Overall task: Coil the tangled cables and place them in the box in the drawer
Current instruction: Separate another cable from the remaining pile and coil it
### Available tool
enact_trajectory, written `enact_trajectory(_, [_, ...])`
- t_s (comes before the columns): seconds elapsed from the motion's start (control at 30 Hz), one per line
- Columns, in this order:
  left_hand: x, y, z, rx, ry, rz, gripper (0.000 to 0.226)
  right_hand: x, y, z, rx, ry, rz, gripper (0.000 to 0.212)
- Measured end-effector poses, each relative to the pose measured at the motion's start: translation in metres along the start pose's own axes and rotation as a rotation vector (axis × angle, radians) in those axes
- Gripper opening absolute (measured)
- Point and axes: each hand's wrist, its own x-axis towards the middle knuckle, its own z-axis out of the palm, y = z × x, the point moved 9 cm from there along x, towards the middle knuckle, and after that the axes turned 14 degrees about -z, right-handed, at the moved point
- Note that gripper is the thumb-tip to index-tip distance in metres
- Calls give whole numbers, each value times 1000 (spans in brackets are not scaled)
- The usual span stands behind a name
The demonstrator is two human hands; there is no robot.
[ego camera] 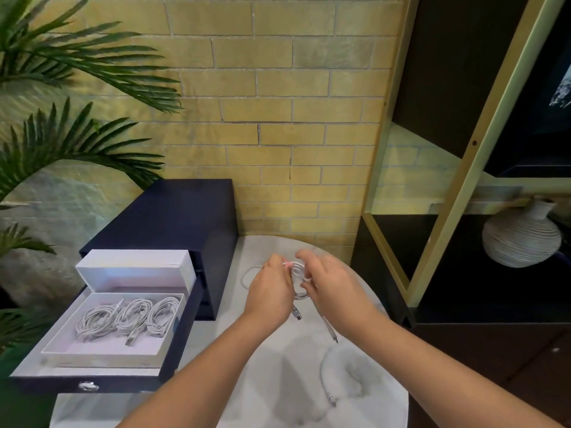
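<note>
Over the round grey table [278,381], my left hand [270,293] and my right hand [332,291] both grip a partly wound white cable [299,273]. A loose loop of it trails left on the table, and plug ends hang below the hands. Another white cable [326,375] lies curved on the table nearer to me. To the left, the open drawer [89,386] holds a white box [102,350] with three coiled white cables [129,318] inside it.
The box lid [136,267] stands upright behind the box. A dark cabinet [173,220] sits against the yellow brick wall. Palm fronds [61,143] hang on the left. A shelf unit with a ribbed vase [522,239] stands to the right.
</note>
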Motion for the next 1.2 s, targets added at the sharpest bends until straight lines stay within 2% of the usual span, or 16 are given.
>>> enact_trajectory(0.1, [-4, 8, 0, -80, -42, -6, 29, 0, -2, 7, -3, -56, -2, 53])
enact_trajectory(0.2, [-6, 6, -1, -130, -65, -21, 27, 0, 6, 9, 10, -32, 65, 57])
enact_trajectory(0.3, [-7, 8, 0, -63, -42, 44, 23, -4, 24, 12, 242, 25, 241, 39])
enact_trajectory(0.37, [-6, 11, 1, 89, 6, 142, 19, -8, 35, 19, 459, -5, 388, 30])
enact_trajectory(0.47, [-6, 11, 6, 293, 55, 262, 20, -12, 40, 31, 781, -84, 569, 26])
enact_trajectory(0.57, [-8, 8, 8, 404, 106, 330, 22, -16, 37, 38, 910, -144, 662, 25])
enact_trajectory(0.67, [-11, 7, 9, 449, 127, 366, 20, -18, 37, 44, 901, -207, 695, 26])
enact_trajectory(0.87, [-14, 5, 17, 473, 109, 418, 21, -13, 33, 44, 697, -410, 574, 30])
enact_trajectory(1.1, [-12, 10, 12, 391, 124, 423, 22, -18, 41, 46, 768, -439, 641, 20])
enact_trajectory(1.2, [-11, 12, 13, 428, 93, 394, 22, -14, 43, 41, 592, -480, 555, 20])
